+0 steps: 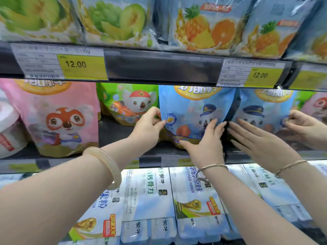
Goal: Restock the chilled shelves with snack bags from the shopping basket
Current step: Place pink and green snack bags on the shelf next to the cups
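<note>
Seating a blue snack bag (192, 112) upright on the middle shelf (155, 152), with both your hands on it.

Your left hand (148, 124) pinches the bag's left edge, thumb in front and fingers curled behind. Your right hand (203, 138) lies flat on the lower right front, fingers straight and slightly apart, gripping nothing. Bag: glossy soft pouch, rounded gold base, yellow oval at top, cartoon koala in a navy cap. It stands near the shelf front, to the right of a green bag (127, 103) set further back and a pink bag (58, 117). A shiny side panel (265, 110) just to its right mirrors the bag and your hands. Smooth pale bangle (104, 163) on left wrist, thin metal bracelet (214, 166) on right.
</note>
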A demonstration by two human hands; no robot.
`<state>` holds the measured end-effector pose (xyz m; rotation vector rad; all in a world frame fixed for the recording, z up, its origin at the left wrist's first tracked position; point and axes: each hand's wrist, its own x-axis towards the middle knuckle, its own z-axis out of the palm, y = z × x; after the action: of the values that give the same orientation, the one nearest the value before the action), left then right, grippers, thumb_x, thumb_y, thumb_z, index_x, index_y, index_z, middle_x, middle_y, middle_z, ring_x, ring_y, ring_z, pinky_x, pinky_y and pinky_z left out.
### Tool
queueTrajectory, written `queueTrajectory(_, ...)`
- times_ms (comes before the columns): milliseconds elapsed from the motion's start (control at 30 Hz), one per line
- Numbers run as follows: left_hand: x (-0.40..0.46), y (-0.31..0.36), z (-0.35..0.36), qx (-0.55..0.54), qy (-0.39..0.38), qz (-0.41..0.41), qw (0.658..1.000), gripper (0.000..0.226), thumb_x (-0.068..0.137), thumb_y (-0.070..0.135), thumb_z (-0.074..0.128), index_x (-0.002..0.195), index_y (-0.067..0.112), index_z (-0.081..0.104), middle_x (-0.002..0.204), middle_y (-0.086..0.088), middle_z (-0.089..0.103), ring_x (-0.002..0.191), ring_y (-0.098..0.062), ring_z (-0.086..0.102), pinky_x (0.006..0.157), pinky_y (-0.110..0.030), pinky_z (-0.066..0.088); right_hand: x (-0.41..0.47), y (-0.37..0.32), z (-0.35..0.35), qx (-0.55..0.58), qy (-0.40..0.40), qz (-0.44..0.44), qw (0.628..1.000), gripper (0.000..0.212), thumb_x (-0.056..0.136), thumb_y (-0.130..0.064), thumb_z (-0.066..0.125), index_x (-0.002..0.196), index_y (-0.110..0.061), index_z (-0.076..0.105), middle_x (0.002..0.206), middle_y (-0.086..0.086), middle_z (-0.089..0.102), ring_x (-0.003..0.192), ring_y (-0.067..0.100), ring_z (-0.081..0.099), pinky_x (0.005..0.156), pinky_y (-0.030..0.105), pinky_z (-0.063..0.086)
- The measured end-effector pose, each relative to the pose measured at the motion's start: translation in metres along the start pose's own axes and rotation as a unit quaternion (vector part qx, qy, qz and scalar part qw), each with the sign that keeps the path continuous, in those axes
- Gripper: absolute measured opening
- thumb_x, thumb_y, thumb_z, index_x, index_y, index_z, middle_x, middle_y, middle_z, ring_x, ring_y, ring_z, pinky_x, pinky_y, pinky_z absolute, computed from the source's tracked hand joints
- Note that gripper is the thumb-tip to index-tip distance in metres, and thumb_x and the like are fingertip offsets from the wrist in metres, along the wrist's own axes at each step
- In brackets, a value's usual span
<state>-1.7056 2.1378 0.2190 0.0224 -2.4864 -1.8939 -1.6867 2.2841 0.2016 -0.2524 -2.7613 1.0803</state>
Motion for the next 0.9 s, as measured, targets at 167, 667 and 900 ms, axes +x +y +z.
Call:
queueTrajectory(167,-0.004,0.005,-0.003,-0.011,-0.001,-0.025,1.0,0.005,0.095,0.017,0.048,0.095,0.017,0.043,0.095,-0.005,0.064,0.084,-0.014,0.055,0.088,-0.041,0.049,-0.007,-0.003,0.0,0.058,0.011,0.048,0.997,0.117,0.071,-0.028,0.078,0.146,-0.006,-0.009,0.157,0.013,-0.011,0.146,0.021,-0.005,0.116,0.039,0.01)
queueTrajectory(667,-0.165,-0.095,-0.074,0.121,0.023,0.017,0.992,0.013,0.09,0.022,0.054,0.09,0.033,0.046,0.074,0.004,0.058,0.052,-0.006,0.056,0.052,-0.02,0.044,-0.193,-0.024,0.092,0.168,-0.091,-0.256,0.948,0.029,0.079,-0.006,0.065,0.103,-0.019,0.055,0.083,-0.024,0.054,0.068,0.008,0.057,0.06,0.014,0.048)
queueTrajectory(900,-0.283,-0.212,-0.113,0.209,-0.013,-0.057,0.976,0.016,0.091,0.023,0.054,0.092,0.032,0.041,0.07,0.014,0.051,0.062,-0.004,0.051,0.063,-0.024,0.046,-0.324,0.037,0.184,0.106,-0.191,-0.164,0.962,0.013,0.082,-0.017,0.066,0.087,-0.017,0.054,0.068,-0.022,0.048,0.056,-0.001,0.051,0.056,0.021,0.044)
